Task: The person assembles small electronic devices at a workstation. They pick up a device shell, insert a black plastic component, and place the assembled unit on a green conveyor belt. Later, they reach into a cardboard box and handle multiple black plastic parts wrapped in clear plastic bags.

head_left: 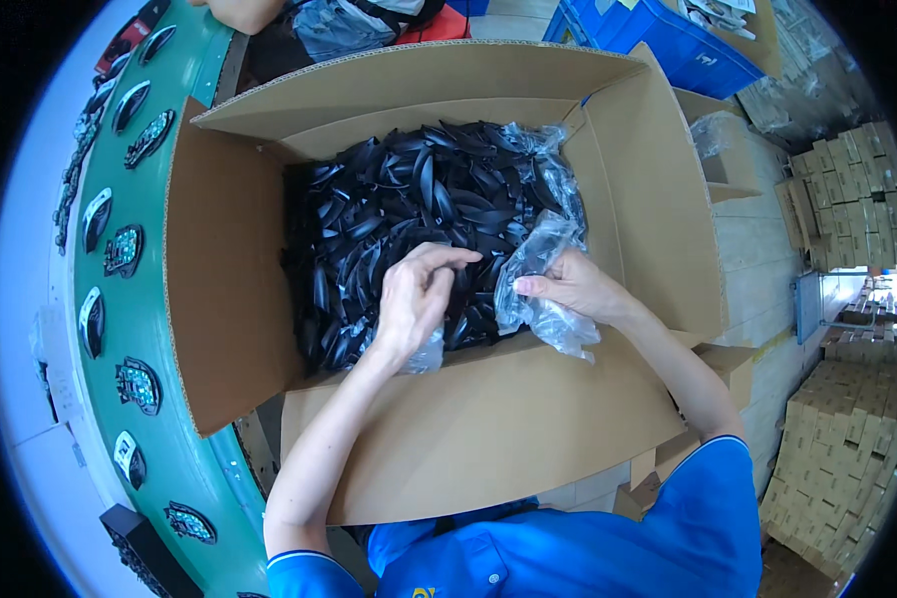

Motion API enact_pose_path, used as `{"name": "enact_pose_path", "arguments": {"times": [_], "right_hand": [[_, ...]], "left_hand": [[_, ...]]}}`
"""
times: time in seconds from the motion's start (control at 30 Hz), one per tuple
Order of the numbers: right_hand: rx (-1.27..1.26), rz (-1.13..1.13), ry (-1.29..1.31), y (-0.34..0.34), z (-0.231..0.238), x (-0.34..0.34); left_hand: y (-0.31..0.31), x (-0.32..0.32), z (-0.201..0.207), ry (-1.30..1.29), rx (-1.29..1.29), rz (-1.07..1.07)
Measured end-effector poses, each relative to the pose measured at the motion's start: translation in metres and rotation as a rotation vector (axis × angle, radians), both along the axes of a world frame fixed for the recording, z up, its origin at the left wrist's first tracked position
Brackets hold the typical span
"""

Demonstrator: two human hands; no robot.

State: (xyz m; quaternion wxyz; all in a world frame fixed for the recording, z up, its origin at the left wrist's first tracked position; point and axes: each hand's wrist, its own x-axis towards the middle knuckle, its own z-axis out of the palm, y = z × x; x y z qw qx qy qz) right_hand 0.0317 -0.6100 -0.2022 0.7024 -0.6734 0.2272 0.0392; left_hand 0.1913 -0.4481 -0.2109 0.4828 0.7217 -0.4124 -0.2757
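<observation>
A large open cardboard box stands before me, filled with many curved black plastic parts. Clear plastic bagging lies along the right inner side and the near edge of the heap. My right hand grips a crumpled clear plastic bag, thumb on top, above the right part of the heap. My left hand hovers over the near middle of the parts, its fingers bent and pointing right. Whether anything sits between the left fingers is hidden.
A green conveyor belt runs along the left, carrying black-and-silver housings and pieces with circuit boards. A black box is at its near end. At the far right stands a blue crate. Stacked cartons fill the right side. Another person is beyond the box.
</observation>
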Motion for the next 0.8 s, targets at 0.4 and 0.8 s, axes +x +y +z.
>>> {"name": "enact_pose_path", "arguments": {"times": [0.4, 0.8], "right_hand": [[0.282, 0.014, 0.016, 0.014, 0.011, 0.004], [0.530, -0.071, 0.265, 0.031, 0.034, 0.006]], "left_hand": [[0.017, -0.013, 0.051, 0.219, 0.127, 0.036], [0.034, -0.024, 0.045, -0.638, -0.377, -0.201]]}}
